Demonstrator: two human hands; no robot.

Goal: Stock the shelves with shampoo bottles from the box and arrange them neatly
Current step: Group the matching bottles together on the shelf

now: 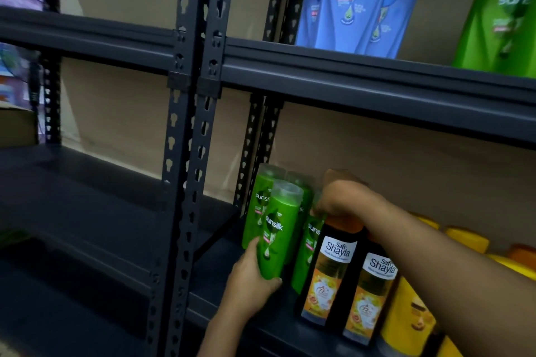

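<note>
My left hand [251, 278] grips the lower part of a green Sunsilk bottle [279, 229], which stands tilted at the front left of the lower shelf [261, 324]. Behind it stand two more green bottles [261, 206]. My right hand [339, 197] reaches over the row and holds the top of another green Sunsilk bottle [307, 249], which is partly hidden. To its right stand two black and orange Safi Shayla bottles [330, 269]. The box is not in view.
Yellow bottles [406, 316] fill the lower shelf further right. The upper shelf [348, 78] carries blue Sunsilk bottles [356, 3] and a large green one [499, 17]. Dark slotted uprights [188, 153] separate this bay from the left bay's dark shelves [87, 206].
</note>
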